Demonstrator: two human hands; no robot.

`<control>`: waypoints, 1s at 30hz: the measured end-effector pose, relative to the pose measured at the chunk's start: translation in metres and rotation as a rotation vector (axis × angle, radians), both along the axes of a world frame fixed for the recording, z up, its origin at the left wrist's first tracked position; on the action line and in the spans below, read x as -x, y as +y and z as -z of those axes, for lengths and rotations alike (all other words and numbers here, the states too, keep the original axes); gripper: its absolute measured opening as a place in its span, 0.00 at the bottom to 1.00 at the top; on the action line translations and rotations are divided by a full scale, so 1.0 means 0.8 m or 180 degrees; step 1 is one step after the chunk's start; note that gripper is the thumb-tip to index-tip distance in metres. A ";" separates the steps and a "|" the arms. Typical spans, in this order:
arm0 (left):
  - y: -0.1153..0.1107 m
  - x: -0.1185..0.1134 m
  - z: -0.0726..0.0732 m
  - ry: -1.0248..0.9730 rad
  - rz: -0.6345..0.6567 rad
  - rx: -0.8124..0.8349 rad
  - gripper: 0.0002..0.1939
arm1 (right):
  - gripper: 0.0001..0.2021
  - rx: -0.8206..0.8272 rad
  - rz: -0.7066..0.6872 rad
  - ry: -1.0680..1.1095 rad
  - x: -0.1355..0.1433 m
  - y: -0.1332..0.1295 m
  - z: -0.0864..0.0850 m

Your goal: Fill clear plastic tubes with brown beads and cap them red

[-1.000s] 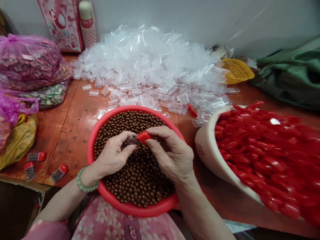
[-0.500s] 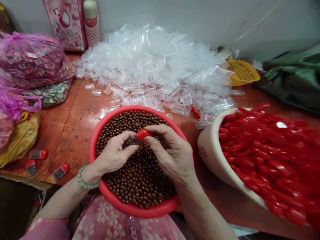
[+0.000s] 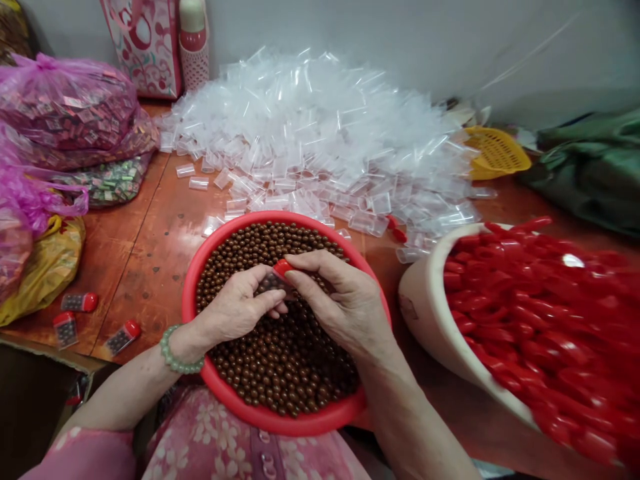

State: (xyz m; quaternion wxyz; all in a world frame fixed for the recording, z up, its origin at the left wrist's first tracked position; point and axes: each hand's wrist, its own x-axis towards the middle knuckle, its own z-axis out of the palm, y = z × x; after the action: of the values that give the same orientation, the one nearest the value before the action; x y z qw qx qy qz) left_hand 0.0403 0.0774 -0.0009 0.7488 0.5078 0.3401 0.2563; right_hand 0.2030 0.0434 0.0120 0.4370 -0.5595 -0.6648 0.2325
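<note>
My left hand [image 3: 239,305] grips a small clear plastic container [image 3: 271,283] filled with dark brown balls. Between thumb and forefinger, my right hand [image 3: 345,300] pinches a red cap [image 3: 283,267] at the container's mouth. Both hands are above a red basin [image 3: 189,293] full of shiny brown balls [image 3: 280,363]. Whether the cap is seated fully cannot be made out, as fingers cover part of it. A white bucket [image 3: 425,300] heaped with red caps [image 3: 540,333] stands to the right of my right hand.
Clear empty containers [image 3: 320,133] form a large heap behind the basin. Several filled bags [image 3: 70,107] lie at left, near three capped containers [image 3: 123,337]. A yellow basket [image 3: 497,153], green cloth [image 3: 595,167], patterned bag [image 3: 145,53] and bottle [image 3: 194,53] are at the back.
The red cap, tilted and partly off to the side before, now sits closer over the container's end. The view has shifted slightly left.
</note>
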 end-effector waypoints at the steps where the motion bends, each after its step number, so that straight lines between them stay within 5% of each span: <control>1: 0.000 0.000 0.001 0.0008 0.0007 0.0019 0.09 | 0.06 0.0014 -0.0051 -0.0079 -0.002 0.000 0.000; 8: -0.001 -0.004 0.006 -0.0565 -0.0226 0.0726 0.16 | 0.34 -0.0185 -0.0416 -0.1145 0.007 -0.003 0.013; 13: 0.004 -0.005 0.005 -0.0896 -0.0240 0.1049 0.22 | 0.32 -0.0707 -0.0180 -0.1379 0.019 -0.005 0.023; 19: 0.017 -0.008 0.007 -0.0976 0.0517 0.1746 0.41 | 0.30 -0.0852 -0.0280 -0.1383 0.017 -0.008 0.025; 24: 0.009 -0.018 0.009 -0.0497 -0.0316 0.1951 0.29 | 0.30 -0.1015 -0.0332 -0.1645 0.019 -0.010 0.031; 30: -0.002 -0.025 0.002 -0.0128 -0.1272 0.1614 0.17 | 0.27 -0.1173 -0.0353 -0.1794 0.025 -0.006 0.033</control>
State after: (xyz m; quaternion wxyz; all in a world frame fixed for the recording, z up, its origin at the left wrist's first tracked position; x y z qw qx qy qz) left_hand 0.0602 0.0754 -0.0022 0.7929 0.2231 0.4712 0.3153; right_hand 0.1829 0.0383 -0.0145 0.3166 -0.4764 -0.8197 -0.0318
